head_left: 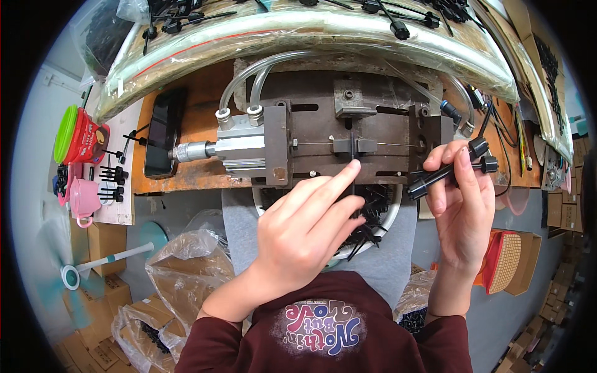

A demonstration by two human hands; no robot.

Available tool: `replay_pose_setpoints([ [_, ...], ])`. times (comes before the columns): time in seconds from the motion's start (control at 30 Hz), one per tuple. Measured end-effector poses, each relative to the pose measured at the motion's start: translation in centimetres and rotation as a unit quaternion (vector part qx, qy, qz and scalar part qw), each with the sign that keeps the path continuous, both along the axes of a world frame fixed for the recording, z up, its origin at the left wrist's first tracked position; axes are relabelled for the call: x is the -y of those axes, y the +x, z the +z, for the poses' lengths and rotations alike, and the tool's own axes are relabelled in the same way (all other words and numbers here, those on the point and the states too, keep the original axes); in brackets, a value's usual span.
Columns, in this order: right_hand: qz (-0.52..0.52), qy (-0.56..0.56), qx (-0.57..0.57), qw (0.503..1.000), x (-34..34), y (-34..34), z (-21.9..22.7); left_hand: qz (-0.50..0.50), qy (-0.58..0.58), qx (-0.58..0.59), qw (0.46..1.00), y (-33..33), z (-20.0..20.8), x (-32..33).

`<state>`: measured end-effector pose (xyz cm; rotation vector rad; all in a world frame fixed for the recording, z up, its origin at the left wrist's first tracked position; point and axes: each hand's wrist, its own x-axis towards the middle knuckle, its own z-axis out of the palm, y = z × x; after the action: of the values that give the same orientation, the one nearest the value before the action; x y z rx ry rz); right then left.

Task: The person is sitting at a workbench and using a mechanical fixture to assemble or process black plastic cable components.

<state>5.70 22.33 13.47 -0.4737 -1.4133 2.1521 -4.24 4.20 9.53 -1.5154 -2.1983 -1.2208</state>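
Observation:
My left hand [305, 217] reaches up from below with its index finger stretched out and the other fingers loosely bent. Its index fingertip meets, or nearly meets, a thin black plastic rod [353, 142] standing in the small dark clamp block [367, 146] of the metal fixture [385, 165]. The left thumb is hidden. My right hand [463, 205] is closed around black plastic rods with ribbed knob ends [435, 179], held at the fixture's right end. One knob sticks out above the fingers.
A silver air cylinder [239, 149] with clear hoses [242, 78] forms the fixture's left side. Beside it lies a black phone [163, 133]. On my lap rests a white-rimmed basin [393, 214] of black rods. More rods lie on the plastic-covered shelf [311, 28]. A pink cup [84, 198] stands left.

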Motion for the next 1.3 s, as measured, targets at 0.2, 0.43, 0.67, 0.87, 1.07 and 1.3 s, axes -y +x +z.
replay_pose_setpoints([
  [0.2, -0.003, 0.034, -0.03, 0.999, 0.1, 0.3, -0.2, 0.053, -0.07, -0.075, 0.993, -0.3, -0.9, -1.6],
  [0.43, 0.006, 0.013, 0.009, 1.0, 0.3, 0.5, -0.2, 0.03, -0.081, -0.046, 0.995, -0.6, -0.1, -1.5],
  [0.67, 0.112, -0.017, 0.068, 0.991, 1.7, 0.3, -0.3, -0.126, 0.089, -0.002, 0.988, 0.5, 1.1, -0.8],
  [0.87, 0.014, 0.015, -0.005, 1.0, 0.3, -0.3, 0.0, -0.144, 0.059, 0.076, 0.985, 0.8, 1.9, 1.0],
  [1.07, -0.054, 0.227, 0.025, 0.972, 0.8, -0.1, -0.5, -0.006, 0.015, 0.008, 1.0, -0.1, 0.3, -0.3],
  [1.3, -0.078, 0.496, -0.001, 0.865, 1.0, 0.3, -1.3, 0.053, -0.048, -0.057, 0.996, -0.3, -1.0, -1.7],
])
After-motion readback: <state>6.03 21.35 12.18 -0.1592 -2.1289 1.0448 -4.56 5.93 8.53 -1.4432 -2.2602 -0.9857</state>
